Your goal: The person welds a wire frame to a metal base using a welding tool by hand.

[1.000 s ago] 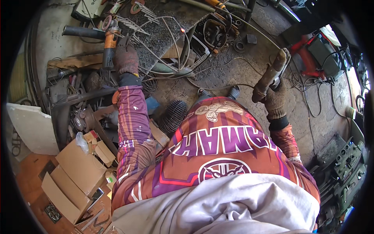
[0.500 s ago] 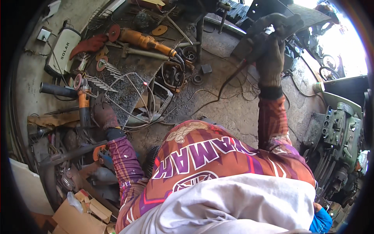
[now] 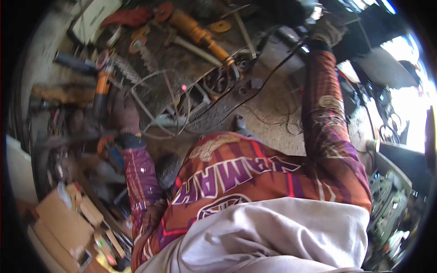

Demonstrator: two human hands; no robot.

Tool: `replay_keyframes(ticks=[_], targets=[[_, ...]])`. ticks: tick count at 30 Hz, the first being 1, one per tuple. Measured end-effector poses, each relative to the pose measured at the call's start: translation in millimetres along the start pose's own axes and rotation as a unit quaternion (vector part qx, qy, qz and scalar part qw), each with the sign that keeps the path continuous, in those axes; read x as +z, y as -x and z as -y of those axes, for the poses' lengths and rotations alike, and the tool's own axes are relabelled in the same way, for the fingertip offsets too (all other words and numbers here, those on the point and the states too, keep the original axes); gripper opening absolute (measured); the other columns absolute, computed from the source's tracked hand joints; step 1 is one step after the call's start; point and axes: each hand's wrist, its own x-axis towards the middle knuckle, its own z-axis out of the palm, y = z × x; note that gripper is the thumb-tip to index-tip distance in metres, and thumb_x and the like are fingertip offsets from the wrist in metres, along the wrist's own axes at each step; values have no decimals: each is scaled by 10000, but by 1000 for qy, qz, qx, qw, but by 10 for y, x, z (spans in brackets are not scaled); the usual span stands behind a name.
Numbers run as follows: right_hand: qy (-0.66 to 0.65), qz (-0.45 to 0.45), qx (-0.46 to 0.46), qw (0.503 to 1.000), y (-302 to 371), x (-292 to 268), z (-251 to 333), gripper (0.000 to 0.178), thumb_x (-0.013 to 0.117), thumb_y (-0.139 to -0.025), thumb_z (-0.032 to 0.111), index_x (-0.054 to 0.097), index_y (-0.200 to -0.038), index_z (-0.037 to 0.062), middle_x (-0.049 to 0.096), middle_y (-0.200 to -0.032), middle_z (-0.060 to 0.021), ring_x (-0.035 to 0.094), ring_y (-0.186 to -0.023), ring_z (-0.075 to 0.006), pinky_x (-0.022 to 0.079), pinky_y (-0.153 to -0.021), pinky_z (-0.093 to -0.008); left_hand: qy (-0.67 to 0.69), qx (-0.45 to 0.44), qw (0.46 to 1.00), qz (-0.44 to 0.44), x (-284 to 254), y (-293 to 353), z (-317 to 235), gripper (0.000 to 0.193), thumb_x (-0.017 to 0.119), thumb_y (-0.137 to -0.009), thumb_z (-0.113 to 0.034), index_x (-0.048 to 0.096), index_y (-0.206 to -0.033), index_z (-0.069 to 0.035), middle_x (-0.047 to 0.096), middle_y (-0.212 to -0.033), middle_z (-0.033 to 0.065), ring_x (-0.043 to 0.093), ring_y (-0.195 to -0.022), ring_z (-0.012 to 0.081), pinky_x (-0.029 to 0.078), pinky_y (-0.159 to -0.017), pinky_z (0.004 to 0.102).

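Observation:
My left hand (image 3: 125,113), in a dark reddish work glove, is beside the orange and black angle grinder (image 3: 104,81). Its fingers look stretched forward, though motion smears them, and I see nothing in them. A bent metal wire frame (image 3: 157,109) lies just to its right. My right hand (image 3: 327,34), in a brownish-grey glove, reaches far out to the upper right. It looks closed around something dark at the picture's rim that I cannot make out. A black cable (image 3: 284,59) loops down from near that hand.
A larger orange power tool (image 3: 193,32) and a hammer (image 3: 195,51) lie on the far floor near a red glove (image 3: 127,17). Cardboard boxes (image 3: 63,223) stand at lower left. A greenish machine (image 3: 387,195) stands at right.
My right hand has moved farther away and up toward the rim, its arm straighter, and the cable has shifted with it. The view has turned and blurred. My left hand stays by the grinder.

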Motion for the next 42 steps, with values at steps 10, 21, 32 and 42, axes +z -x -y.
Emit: replay_keyframes(ticks=[10, 21, 32, 42], targets=[[-38, 167, 19, 985, 248, -280, 364, 621, 484, -847, 527, 667, -1083, -18, 669, -1047, -283, 643, -1032, -427, 516, -860, -507, -68, -127, 989, 35, -167, -33, -258, 259, 515, -941, -83, 662, -1152, -109, 678, -1100, 149, 639, -1051, 304, 491, -895, 381], [-374, 226, -166, 884, 1441, -738, 674, 311, 655, -881, 293, 630, -1069, 48, 661, -1025, -147, 657, -901, -290, 519, -802, -416, -30, -119, 992, 6, -90, -4, -169, 245, 542, -951, -130, 652, -1170, -138, 682, -1102, 130, 646, -1048, 301, 500, -881, 385], [-4, 572, -443, 690, 2341, -642, 2117, 392, 611, -877, 344, 673, -1134, 55, 693, -1035, -145, 667, -995, -308, 525, -842, -420, -114, -200, 970, 72, -212, -10, -212, 277, 494, -985, -254, 632, -1219, -205, 642, -1215, 131, 605, -1118, 345, 493, -904, 422], [16, 553, -468, 689, 2471, -424, 2071, 343, 563, -894, 271, 690, -1136, 64, 683, -1113, -158, 659, -1048, -329, 524, -866, -461, -185, -146, 965, 112, -203, -131, -132, 348, 475, -946, -229, 603, -1266, -185, 634, -1185, 184, 589, -1084, 392, 480, -883, 452]])
